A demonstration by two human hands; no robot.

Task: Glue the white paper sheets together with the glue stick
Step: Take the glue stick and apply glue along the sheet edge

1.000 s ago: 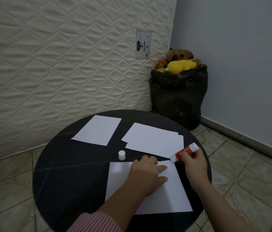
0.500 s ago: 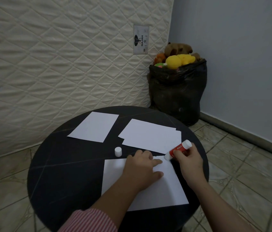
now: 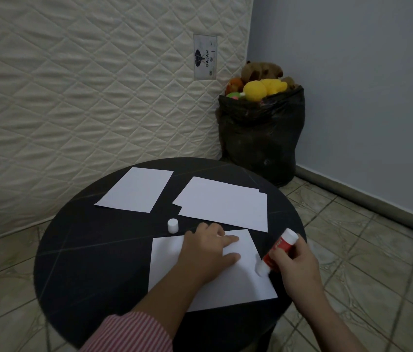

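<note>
A white paper sheet lies at the near side of the round black table. My left hand presses flat on its upper part. My right hand grips the red and white glue stick, whose tip touches the sheet's right edge. The white glue cap stands upright on the table, left of my left hand. A single white sheet lies at the far left. A small stack of white sheets lies at the far right.
A quilted mattress leans against the wall behind the table. A black bag full of soft toys stands in the corner. Tiled floor surrounds the table.
My right hand has drawn the glue stick down the sheet's right edge, from the top right corner toward me. My left hand has stayed pressed on the sheet.
</note>
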